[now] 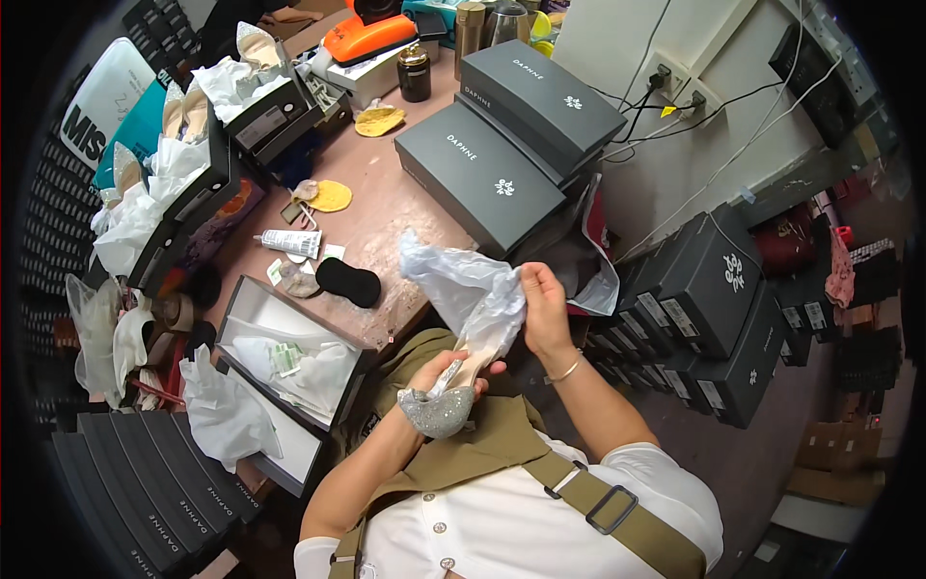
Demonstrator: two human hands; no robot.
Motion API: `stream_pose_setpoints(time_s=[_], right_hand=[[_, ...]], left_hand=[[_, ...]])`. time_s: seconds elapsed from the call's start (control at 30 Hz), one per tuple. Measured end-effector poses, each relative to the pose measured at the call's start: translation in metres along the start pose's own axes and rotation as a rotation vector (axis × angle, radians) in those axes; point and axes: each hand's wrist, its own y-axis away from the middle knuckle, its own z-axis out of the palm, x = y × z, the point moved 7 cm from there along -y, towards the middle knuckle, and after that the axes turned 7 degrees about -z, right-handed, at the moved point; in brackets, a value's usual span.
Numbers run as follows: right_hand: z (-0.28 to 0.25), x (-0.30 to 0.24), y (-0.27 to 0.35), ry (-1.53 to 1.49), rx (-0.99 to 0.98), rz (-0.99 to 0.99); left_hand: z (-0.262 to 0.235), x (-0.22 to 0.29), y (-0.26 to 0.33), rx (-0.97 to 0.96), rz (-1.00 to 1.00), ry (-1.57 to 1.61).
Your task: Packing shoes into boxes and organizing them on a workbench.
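A white short-sleeved shirt (511,526) is worn under an olive, black-buckled apron (482,458), with a thin bracelet (562,372).

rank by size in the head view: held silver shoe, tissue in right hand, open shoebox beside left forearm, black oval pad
1. Open shoebox
2. Tissue
3. Silver shoe, partly covered
4. Black oval pad
Apparent size only.

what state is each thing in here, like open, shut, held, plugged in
Silver shoe: held in the left hand
White paper: crumpled, gripped by the right hand
Near shoebox: open, paper inside
Grey boxes on the table: shut, lids on
Black plugs: in wall sockets
Dark bottle: upright
White tube: lying down, cap unclear
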Motion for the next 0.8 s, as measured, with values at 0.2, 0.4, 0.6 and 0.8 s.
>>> stream_pose_setpoints(time_s=[0.2,0.4,0.6,0.8], right_hand=[[-0.006,-0.058,0.018,0.991,-0.191,-0.604],[-0.083,-0.022,0.000,-0.367,0.365,0.198],[-0.145,-0.097,-0.044,1.061,0.412,-0.492],[-0.208,-0.019,-0.101,1.266,0.265,-0.481]], left_hand=[[-0.028,0.000,-0.035,0.312,0.209,-0.299],[-0.001,-0.015,-0.028,0.049,-0.036,-0.123],[0.002,0.002,-0.019,0.289,0.103,-0.499],[0.020,0.024,-0.003,0.458,0.399,-0.706]])
